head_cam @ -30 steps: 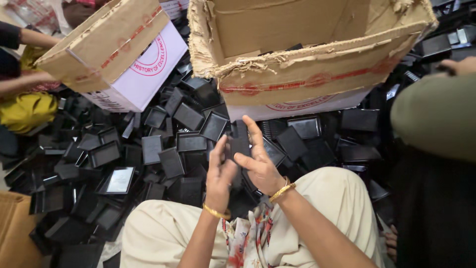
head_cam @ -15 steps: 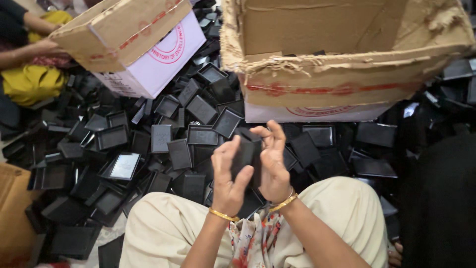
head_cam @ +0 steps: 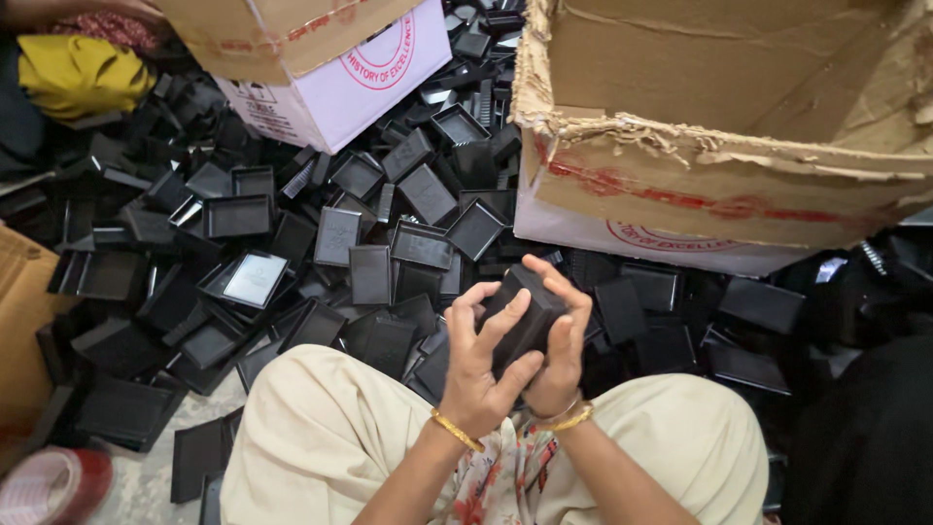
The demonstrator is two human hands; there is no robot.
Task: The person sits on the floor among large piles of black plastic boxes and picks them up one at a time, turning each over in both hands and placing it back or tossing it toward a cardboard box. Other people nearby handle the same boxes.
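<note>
Both hands, left hand (head_cam: 478, 369) and right hand (head_cam: 562, 342), curl their fingers tightly around one black box (head_cam: 525, 309), just below the torn cardboard carton (head_cam: 719, 185).

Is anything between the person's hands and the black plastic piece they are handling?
Nothing visible. The left hand and right hand both clasp the black plastic piece directly, fingers wrapped around it, above the pile of black plastic trays and in front of the torn cardboard box.
</note>
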